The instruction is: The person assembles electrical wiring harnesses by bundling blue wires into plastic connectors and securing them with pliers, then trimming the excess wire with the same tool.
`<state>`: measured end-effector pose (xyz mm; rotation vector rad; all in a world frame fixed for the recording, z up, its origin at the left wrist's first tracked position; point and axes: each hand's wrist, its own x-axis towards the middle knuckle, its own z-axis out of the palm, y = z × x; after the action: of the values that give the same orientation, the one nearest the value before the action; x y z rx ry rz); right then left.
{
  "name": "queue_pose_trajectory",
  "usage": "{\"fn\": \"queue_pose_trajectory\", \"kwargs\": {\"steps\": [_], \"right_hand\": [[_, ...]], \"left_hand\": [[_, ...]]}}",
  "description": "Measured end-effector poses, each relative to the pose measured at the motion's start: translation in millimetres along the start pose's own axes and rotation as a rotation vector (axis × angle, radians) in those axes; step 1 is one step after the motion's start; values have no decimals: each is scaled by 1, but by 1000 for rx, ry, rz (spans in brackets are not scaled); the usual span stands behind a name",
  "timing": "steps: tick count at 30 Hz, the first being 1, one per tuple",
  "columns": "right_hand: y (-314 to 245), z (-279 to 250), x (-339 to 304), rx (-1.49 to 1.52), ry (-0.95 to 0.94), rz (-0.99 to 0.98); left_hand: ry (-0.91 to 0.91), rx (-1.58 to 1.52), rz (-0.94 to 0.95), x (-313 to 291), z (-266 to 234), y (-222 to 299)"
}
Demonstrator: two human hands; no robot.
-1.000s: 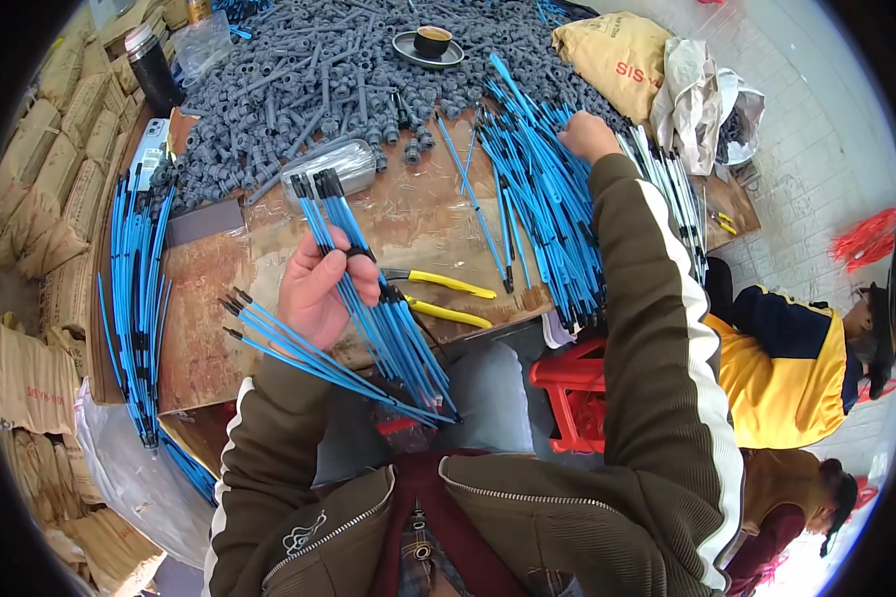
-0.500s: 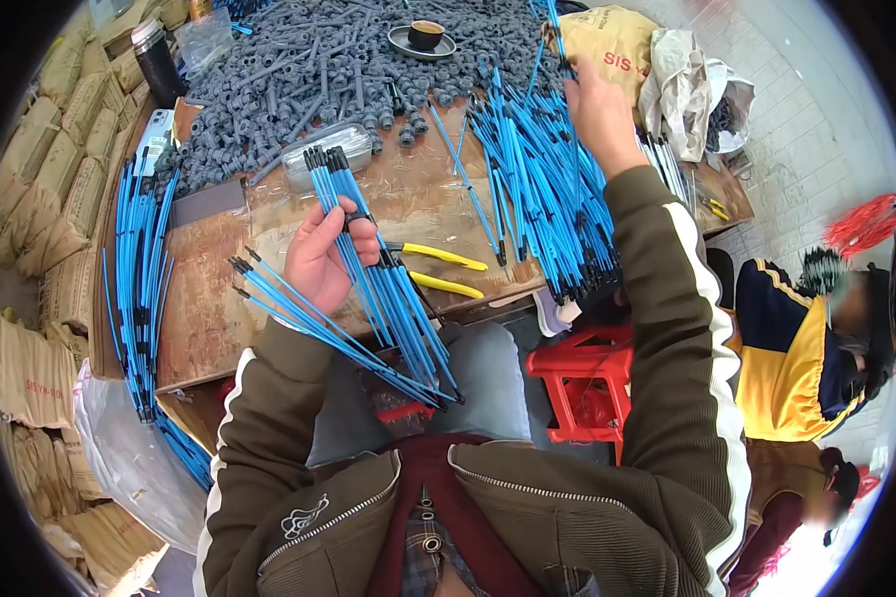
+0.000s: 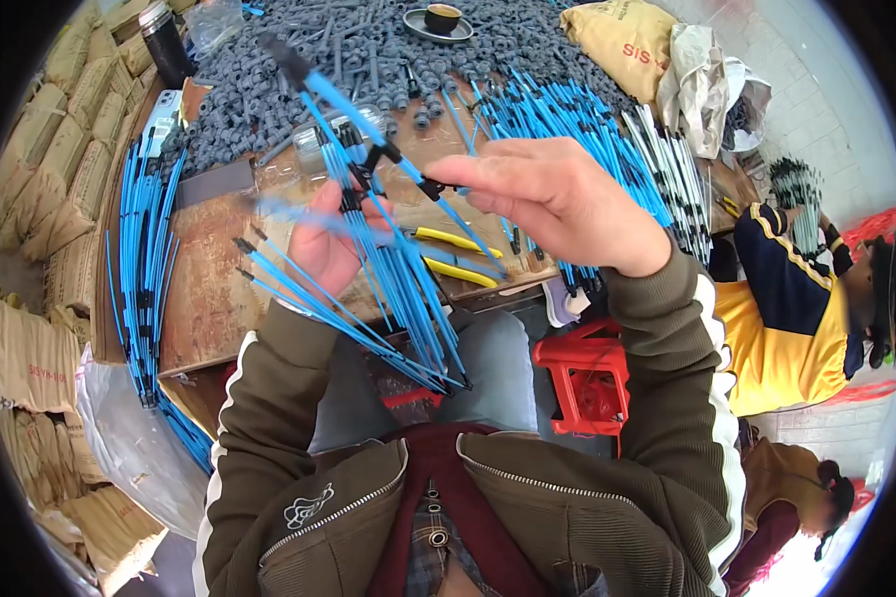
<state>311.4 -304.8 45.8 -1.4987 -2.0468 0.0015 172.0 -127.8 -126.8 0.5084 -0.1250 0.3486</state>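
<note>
My left hand (image 3: 324,249) is closed round a bundle of thin blue rods (image 3: 418,313) with black end fittings; the bundle hangs slantwise over the table's front edge. A few more blue rods (image 3: 314,306) splay out below that hand. My right hand (image 3: 558,204) has its fingers together on a longer blue rod (image 3: 343,101) with black fittings, crossing over the top of the bundle. Motion smears another blue piece (image 3: 304,214) across my left fingers. Yellow-handled pliers (image 3: 458,269) lie on the table, partly behind the rods.
Grey plastic fittings (image 3: 299,55) heap across the back, with a small cup on a dish (image 3: 438,28) among them. Blue rods (image 3: 147,259) lie at left; white rods (image 3: 672,169) lie at right. A red stool (image 3: 582,373) stands below. Another person (image 3: 786,318) works at right.
My right hand has come from the rod pile at the back right to the bundle, bringing a blue rod across it. My left hand stays with its bundle.
</note>
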Motion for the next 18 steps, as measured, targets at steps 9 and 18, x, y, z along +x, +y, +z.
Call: {"fn": "queue_pose_trajectory", "kwargs": {"steps": [9, 18], "right_hand": [[7, 42, 4, -45, -183, 238], [36, 71, -11, 181, -134, 434]], "left_hand": [[138, 5, 35, -1, 14, 5], [36, 12, 58, -7, 6, 8]]}}
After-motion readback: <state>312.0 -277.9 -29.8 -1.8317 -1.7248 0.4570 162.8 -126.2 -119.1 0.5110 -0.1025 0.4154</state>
